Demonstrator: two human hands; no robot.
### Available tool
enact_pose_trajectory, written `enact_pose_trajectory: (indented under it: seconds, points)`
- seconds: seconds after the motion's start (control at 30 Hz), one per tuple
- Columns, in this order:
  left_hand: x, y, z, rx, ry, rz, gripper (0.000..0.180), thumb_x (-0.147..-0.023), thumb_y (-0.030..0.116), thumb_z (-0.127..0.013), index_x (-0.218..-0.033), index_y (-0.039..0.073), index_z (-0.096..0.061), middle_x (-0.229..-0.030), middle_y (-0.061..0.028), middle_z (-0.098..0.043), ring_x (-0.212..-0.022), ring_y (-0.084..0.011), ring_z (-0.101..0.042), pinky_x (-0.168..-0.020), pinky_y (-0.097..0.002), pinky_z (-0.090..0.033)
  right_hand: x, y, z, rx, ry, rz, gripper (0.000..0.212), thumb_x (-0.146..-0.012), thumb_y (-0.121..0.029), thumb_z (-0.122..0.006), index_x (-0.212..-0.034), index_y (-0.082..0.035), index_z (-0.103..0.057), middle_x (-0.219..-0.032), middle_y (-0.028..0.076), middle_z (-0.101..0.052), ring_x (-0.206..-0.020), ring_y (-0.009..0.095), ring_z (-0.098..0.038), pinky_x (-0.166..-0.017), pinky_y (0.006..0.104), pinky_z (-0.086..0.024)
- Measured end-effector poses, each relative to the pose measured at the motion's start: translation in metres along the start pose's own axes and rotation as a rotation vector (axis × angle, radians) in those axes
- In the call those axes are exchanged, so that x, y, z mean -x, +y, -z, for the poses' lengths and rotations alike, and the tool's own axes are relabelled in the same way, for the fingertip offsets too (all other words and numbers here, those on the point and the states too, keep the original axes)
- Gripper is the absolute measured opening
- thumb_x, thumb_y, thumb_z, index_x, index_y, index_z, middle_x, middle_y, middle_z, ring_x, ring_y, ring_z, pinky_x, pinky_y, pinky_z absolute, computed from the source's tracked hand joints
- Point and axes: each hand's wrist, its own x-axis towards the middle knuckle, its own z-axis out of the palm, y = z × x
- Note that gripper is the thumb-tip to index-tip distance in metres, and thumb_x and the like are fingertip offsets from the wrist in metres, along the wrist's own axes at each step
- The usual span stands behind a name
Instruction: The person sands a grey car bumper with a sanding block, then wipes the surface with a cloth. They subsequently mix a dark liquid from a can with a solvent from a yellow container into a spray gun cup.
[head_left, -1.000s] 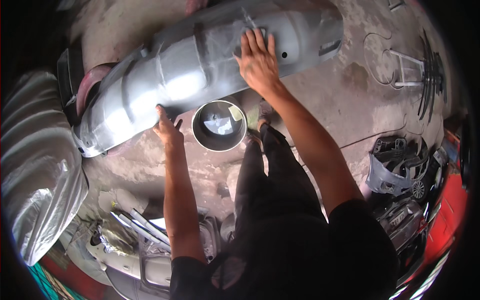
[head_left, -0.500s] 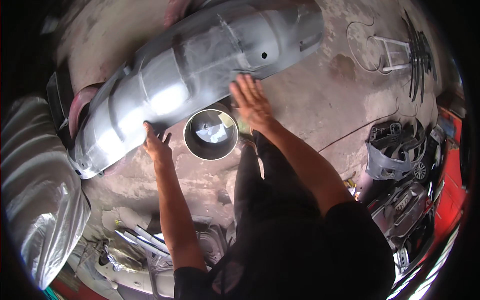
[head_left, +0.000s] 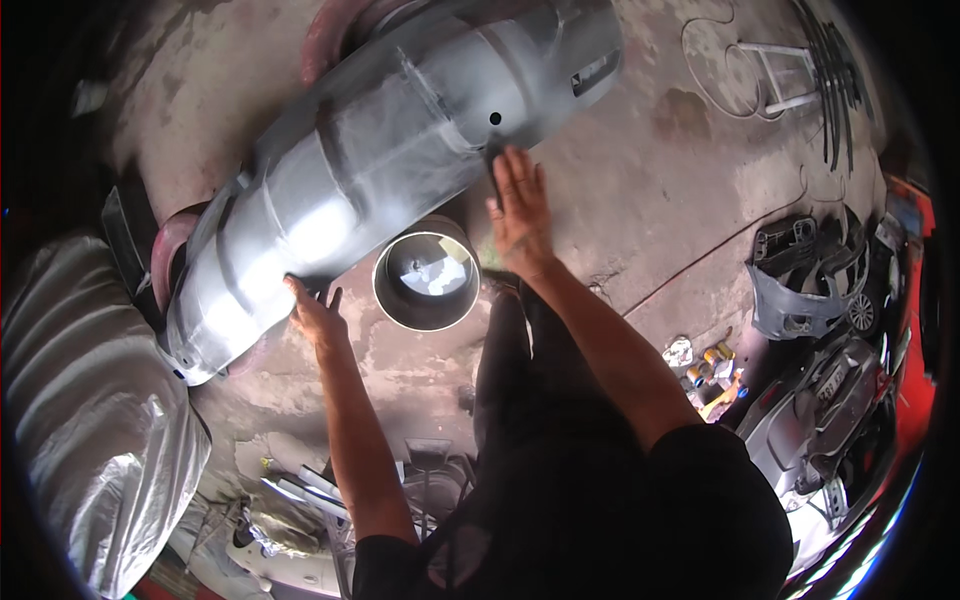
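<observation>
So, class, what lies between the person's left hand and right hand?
In the head view, a round, open bucket shows between the left hand and the right hand, beside the long grey panel.

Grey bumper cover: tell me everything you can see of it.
The long, curved grey bumper cover looks like plastic, its finish patchy, crossed by ridges, with glare on its left part. A round dark hole and a rectangular recess sit toward its far right end. It lies slantwise, outer face up, reddish rounded forms showing beneath. The left hand touches its near edge; the right hand is by that edge, contact unclear.
</observation>
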Motion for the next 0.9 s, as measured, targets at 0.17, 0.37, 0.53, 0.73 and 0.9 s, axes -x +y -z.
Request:
enact_pose_trajectory:
  seconds: [0.17,0.37,0.53,0.73,0.9]
  points:
    - [-0.001,-0.002,-0.007,-0.009,0.026,0.013,0.071,-0.098,0.057,-0.066,-0.134,-0.003,-0.055,-0.125,-0.0211,-0.056,-0.115,-0.0347,-0.059,-0.089,-0.0533,-0.058,-0.083,0.005,-0.029,0.151,-0.087,0.155,0.066,-0.096,-0.025,-0.069,-0.152,0.001,-0.044,-0.164,0.023,-0.034,-0.152,0.043,-0.032,-0.124,0.0572,-0.026]
    - [-0.008,-0.001,0.002,0.001,0.028,0.023,0.068,-0.098,0.056,-0.066,-0.137,0.001,-0.053,-0.126,-0.0181,-0.056,-0.117,-0.0333,-0.059,-0.087,-0.0507,-0.058,-0.141,0.046,-0.02,0.222,-0.11,0.091,0.065,-0.097,-0.029,-0.07,-0.15,-0.001,-0.047,-0.163,0.018,-0.038,-0.152,0.038,-0.033,-0.124,0.0559,-0.025]
    - [-0.012,-0.008,0.007,0.047,0.009,0.039,0.062,-0.099,0.054,-0.066,-0.139,0.008,-0.051,-0.124,-0.0139,-0.057,-0.114,-0.0317,-0.061,-0.086,-0.0507,-0.057,-0.101,0.029,0.002,0.127,-0.23,0.309,0.06,-0.101,-0.029,-0.064,-0.152,-0.003,-0.047,-0.162,0.016,-0.039,-0.153,0.035,-0.033,-0.124,0.0561,-0.024]
    - [-0.004,-0.005,-0.005,0.044,0.024,0.017,0.073,-0.102,0.056,-0.06,-0.149,0.002,-0.045,-0.135,-0.0216,-0.055,-0.122,-0.0355,-0.058,-0.096,-0.0537,-0.055,-0.176,0.027,-0.025,0.4,-0.272,0.274,0.061,-0.109,-0.045,-0.045,-0.147,0.001,-0.051,-0.159,0.02,-0.044,-0.149,0.038,-0.038,-0.126,0.0508,-0.023]
    - [-0.003,-0.001,0.0,0.044,-0.029,0.037,0.072,-0.103,0.055,-0.059,-0.148,0.001,-0.045,-0.132,-0.0202,-0.055,-0.119,-0.0339,-0.059,-0.095,-0.0526,-0.056,-0.185,0.037,-0.027,0.234,-0.318,0.352,0.059,-0.11,-0.043,-0.041,-0.145,0.004,-0.053,-0.157,0.023,-0.046,-0.149,0.039,-0.038,-0.124,0.0481,-0.028]
